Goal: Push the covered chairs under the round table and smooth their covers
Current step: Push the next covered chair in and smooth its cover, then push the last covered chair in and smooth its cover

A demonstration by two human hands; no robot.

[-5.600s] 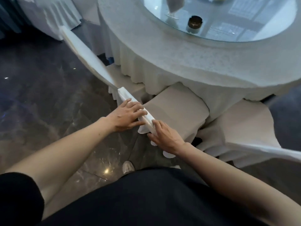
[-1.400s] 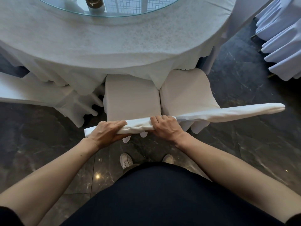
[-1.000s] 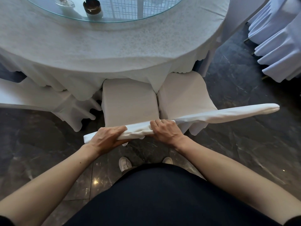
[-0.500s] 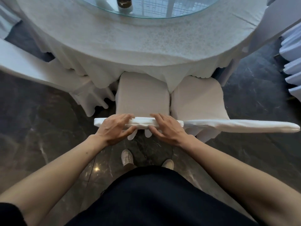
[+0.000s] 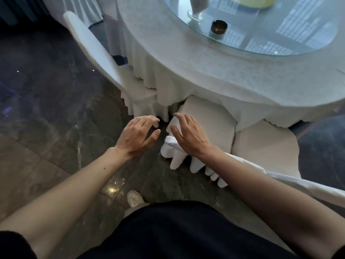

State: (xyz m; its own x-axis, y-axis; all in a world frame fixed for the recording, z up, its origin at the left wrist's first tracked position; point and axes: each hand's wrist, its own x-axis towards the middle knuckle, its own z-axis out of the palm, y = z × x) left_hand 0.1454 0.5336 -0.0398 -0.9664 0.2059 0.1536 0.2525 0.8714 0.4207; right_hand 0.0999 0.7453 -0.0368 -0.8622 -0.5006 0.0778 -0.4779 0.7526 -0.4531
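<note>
The round table [image 5: 205, 71] wears a white cloth that hangs over the chair seats. Directly before me a white-covered chair [image 5: 211, 124] stands with its seat tucked under the cloth. My right hand [image 5: 188, 136] is open with fingers spread at the left end of that chair's back top [image 5: 169, 144], the wrist over the fabric; whether it touches is unclear. My left hand [image 5: 139, 136] is open just left of the back, over the floor, holding nothing. A second covered chair [image 5: 265, 148] sits close on the right, and a third [image 5: 89, 43] stands to the left, angled, seat at the cloth's edge.
A glass turntable [image 5: 280, 28] on the table carries a dark ashtray [image 5: 218, 27] and a glass base [image 5: 196, 14]. Dark polished stone floor [image 5: 46, 109] spreads to the left. My shoe [image 5: 134, 199] is below the hands. More draped white fabric [image 5: 84, 12] hangs at the far left.
Both hands have let go of the chair's back top and shifted to its left end, fingers now spread. The view has swung left, bringing the left chair into sight.
</note>
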